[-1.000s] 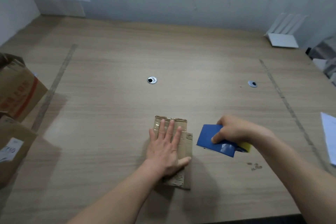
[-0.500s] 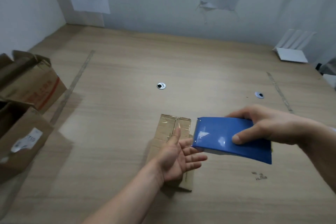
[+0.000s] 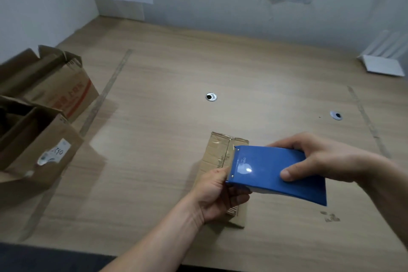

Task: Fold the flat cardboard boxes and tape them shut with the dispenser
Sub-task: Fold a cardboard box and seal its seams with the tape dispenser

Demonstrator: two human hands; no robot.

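Observation:
A small flat cardboard box (image 3: 217, 154) lies on the wooden table (image 3: 154, 139), near the front middle, with old tape on its top face. Above its right side I hold a blue tape dispenser (image 3: 271, 172). My right hand (image 3: 320, 161) grips the dispenser's rear, thumb on its top plate. My left hand (image 3: 216, 194) is curled round the dispenser's front end, thumb at the cutter edge and fingers underneath. The left hand and the dispenser hide the lower part of the box. No tape strand is visible.
Two open brown cartons (image 3: 44, 104) stand at the left edge of the table. A white stand (image 3: 384, 66) sits at the back right. Two metal cable holes (image 3: 211, 96) are set into the tabletop. Paper signs hang on the wall behind.
My left hand left the flat box, turned palm up and took hold of the dispenser's front end. My right hand lifted the dispenser off the table and brought it leftward over the box.

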